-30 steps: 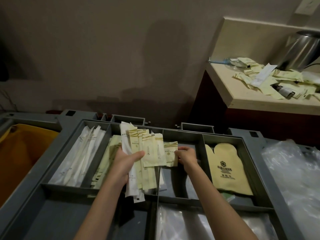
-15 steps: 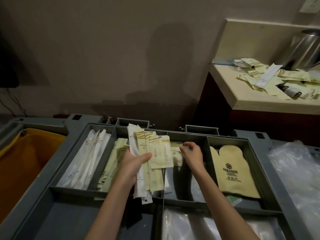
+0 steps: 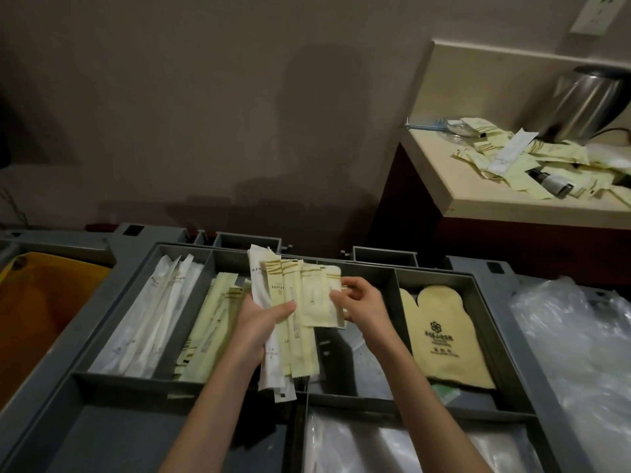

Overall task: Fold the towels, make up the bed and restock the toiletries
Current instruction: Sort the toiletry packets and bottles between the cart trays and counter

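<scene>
Over the grey plastic tray of a cart, the left hand grips a fan of flat, crinkly sachets, thumb pressed across their fronts; most are pale yellow with gold stripes and saw-tooth ends, and at least one is long and white. The right hand pinches the right edge of the fan with curled fingers. The tray is split by thin upright walls into narrow bins: the leftmost holds a stack of long white packets, the next a stack of yellow packets, the one under the hands is mostly bare, and the rightmost holds two soft, rounded yellow mitts with dark print, one overlapping the other. A yellow bag hangs left of the tray, and crumpled clear plastic lies to its right. Up right, a pale stone surface with a squared front edge carries a loose heap of more sachets, too jumbled to count, and one shiny steel kettle.
</scene>
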Demonstrator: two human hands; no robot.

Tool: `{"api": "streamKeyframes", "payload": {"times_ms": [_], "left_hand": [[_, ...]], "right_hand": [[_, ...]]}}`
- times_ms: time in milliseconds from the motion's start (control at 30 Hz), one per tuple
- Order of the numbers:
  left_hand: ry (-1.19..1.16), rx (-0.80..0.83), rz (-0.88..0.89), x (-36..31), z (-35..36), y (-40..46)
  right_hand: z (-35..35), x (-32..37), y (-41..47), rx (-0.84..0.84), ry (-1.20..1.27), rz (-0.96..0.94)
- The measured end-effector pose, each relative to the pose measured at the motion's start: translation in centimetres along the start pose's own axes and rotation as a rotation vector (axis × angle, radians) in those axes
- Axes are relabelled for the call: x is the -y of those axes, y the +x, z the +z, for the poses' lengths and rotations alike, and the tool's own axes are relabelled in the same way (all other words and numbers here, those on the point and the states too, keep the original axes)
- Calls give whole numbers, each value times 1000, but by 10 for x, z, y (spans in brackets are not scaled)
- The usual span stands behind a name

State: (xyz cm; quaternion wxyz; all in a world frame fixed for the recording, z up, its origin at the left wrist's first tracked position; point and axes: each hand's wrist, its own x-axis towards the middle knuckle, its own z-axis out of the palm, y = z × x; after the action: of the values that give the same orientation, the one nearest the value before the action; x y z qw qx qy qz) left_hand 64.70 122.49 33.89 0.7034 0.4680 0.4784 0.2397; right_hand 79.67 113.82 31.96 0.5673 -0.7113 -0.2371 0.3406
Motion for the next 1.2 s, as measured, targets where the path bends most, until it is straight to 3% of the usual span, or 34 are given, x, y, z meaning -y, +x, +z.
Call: {"api": "streamKeyframes", "payload": {"times_ms": [133, 233, 433, 900, 1033, 1200], "left_hand": [[-2, -18, -8, -2, -4, 0], [-6, -28, -5, -2, -6, 0], [-25, -41, -3, -3, -7, 0], [-33, -46, 5, 2, -12, -2], [-29, -37, 7, 3, -7, -6], [-21, -27, 15, 6, -1, -13]], "right_hand": [[-23, -9, 14, -233, -73, -21], [-29, -22, 24, -298, -135, 37], [-15, -41, 38, -261, -190, 132], [3, -44, 46, -324, -341, 77], [4, -20, 27, -209, -188, -52], [22, 9, -2, 184, -165, -106]]}}
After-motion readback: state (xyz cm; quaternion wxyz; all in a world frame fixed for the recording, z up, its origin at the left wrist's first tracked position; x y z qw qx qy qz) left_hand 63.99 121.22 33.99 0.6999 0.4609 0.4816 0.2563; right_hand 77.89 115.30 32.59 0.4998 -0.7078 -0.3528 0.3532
